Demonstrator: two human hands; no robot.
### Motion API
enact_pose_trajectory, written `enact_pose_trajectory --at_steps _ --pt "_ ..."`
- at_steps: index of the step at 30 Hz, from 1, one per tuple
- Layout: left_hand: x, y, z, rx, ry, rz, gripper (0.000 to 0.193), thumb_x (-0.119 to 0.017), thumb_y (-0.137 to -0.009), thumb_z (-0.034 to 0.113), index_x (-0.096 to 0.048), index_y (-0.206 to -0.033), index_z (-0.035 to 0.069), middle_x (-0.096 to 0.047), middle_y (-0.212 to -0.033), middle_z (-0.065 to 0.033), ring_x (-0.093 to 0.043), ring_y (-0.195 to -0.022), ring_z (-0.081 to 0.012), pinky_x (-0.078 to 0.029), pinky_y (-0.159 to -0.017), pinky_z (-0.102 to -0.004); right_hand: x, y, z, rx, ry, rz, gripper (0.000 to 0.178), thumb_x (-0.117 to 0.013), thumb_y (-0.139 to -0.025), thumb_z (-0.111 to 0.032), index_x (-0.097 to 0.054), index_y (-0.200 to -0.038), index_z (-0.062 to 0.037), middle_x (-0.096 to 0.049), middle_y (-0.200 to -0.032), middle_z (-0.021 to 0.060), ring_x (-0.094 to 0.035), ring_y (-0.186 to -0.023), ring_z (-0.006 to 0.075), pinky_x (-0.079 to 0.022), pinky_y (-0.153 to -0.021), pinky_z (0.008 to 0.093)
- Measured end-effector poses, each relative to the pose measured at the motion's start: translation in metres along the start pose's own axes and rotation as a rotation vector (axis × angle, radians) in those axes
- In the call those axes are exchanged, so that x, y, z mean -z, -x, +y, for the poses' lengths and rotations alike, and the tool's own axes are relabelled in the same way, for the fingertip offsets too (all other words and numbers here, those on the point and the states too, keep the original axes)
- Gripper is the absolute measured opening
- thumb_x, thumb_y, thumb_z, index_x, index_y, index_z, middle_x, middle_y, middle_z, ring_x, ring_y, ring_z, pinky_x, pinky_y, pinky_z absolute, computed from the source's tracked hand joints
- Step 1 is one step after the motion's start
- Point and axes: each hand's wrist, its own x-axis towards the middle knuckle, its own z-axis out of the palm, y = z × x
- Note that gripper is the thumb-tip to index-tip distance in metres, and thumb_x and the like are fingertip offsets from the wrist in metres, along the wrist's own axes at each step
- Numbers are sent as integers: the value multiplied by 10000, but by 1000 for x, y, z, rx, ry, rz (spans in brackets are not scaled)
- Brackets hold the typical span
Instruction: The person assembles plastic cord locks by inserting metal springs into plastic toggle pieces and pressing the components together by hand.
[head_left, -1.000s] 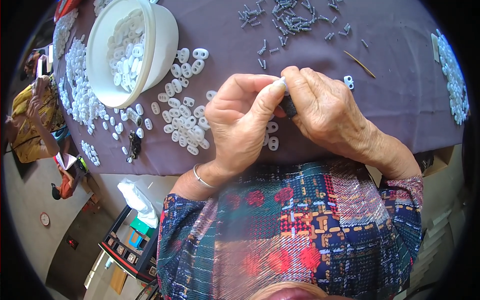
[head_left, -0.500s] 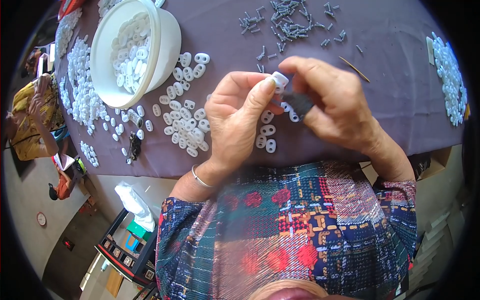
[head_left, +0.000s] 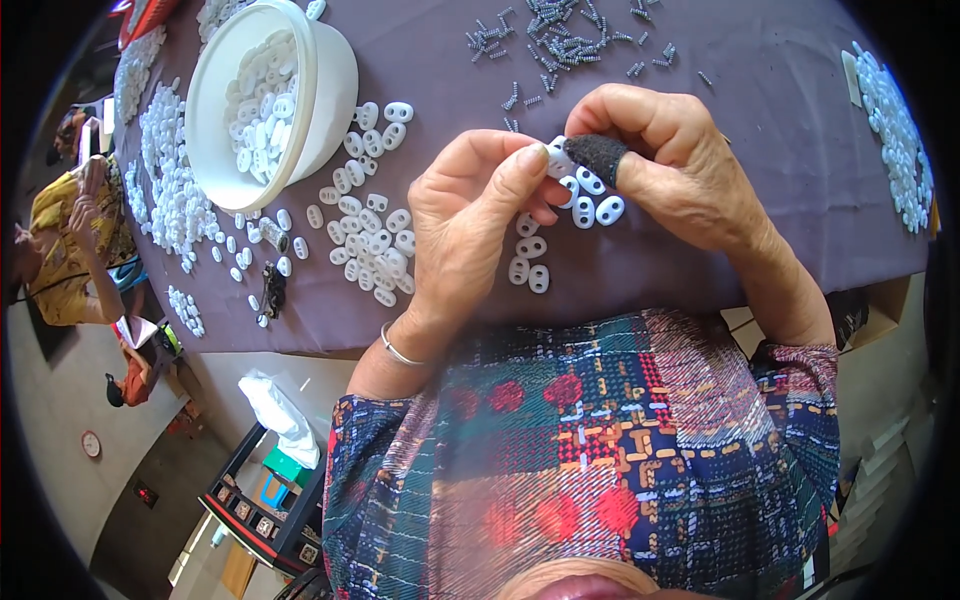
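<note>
At the table's middle, my left hand (head_left: pixel 462 215) pinches a small white plastic cord lock (head_left: pixel 558 158) between thumb and fingers. My right hand (head_left: pixel 690 165) meets it from the other side, thumb and forefinger closed against the piece. A black cloth cover (head_left: pixel 598 156) wraps the right thumb and hides part of the cord lock. Just below the fingers lie several white two-hole cord locks (head_left: pixel 608 210) on the cloth. More of them form a pile (head_left: pixel 372 240) left of my left hand. Small metal springs (head_left: pixel 565 45) are scattered beyond the hands.
A white round tub (head_left: pixel 330 100) of white pieces leans at the far left. Heaps of small white parts cover the left side (head_left: pixel 170 160) and right edge (head_left: pixel 892 140) of the purple tablecloth (head_left: pixel 790 200). A black tangled item (head_left: pixel 271 290) lies near the left. Another person (head_left: pixel 75 230) sits beyond the left edge.
My right hand has turned and drawn closer, its covered thumb now pressing by the cord lock. More loose pieces show beneath the fingers. The whole view has shifted slightly.
</note>
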Motion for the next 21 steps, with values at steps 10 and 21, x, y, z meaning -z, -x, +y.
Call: enact_pose_trajectory --at_steps 10,21 --pt "-2 0 3 13 -143 32 143 -612 -847 78 -590 -931 -35 -640 -796 -91 -618 -653 -121 -503 -566 -209 6 0 -5 9 138 -65 116 -480 -785 -6 -567 -856 22 -550 -724 -19 -501 -698 39 -414 -615 197" --pt "0 4 3 -110 -294 130 117 -625 -834 68 -591 -901 -22 -629 -789 -55 -600 -652 -94 -488 -561 -210 11 -1 -5 -51 88 43 157 -485 -782 -23 -596 -892 -21 -509 -642 -57 -426 -534 -7 -318 -452 161"
